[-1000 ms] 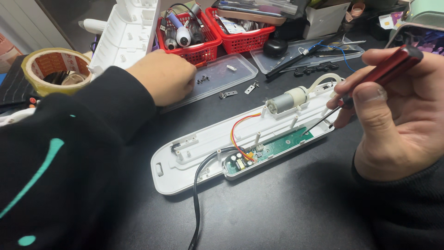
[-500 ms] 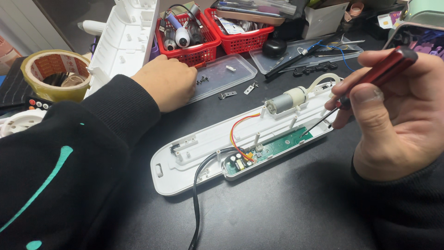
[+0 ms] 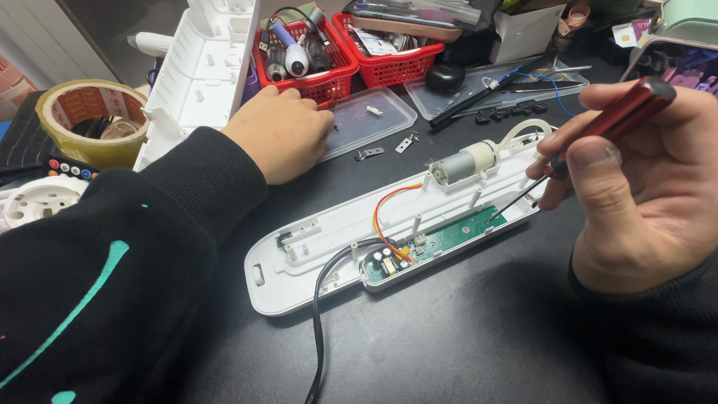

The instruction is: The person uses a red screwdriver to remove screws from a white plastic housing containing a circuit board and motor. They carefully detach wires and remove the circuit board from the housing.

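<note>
right hand point(image 3: 636, 187) pinches a red screwdriver point(image 3: 598, 127); left hand point(image 3: 280, 131), fingers curled, reaches the clear tray point(image 3: 381, 123) of small parts at 12 o'clock.

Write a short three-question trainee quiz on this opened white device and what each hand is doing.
1. True or false: the right hand holds a red-handled screwdriver with its tip on the green circuit board.
2. Where does the left hand rest? A) on the roll of tape B) at the clear plastic lid in front of the red baskets C) on the small motor
3. Which colour is the cable leaving the white housing toward the camera?

Key: 1 true; 2 B; 3 black.
</note>
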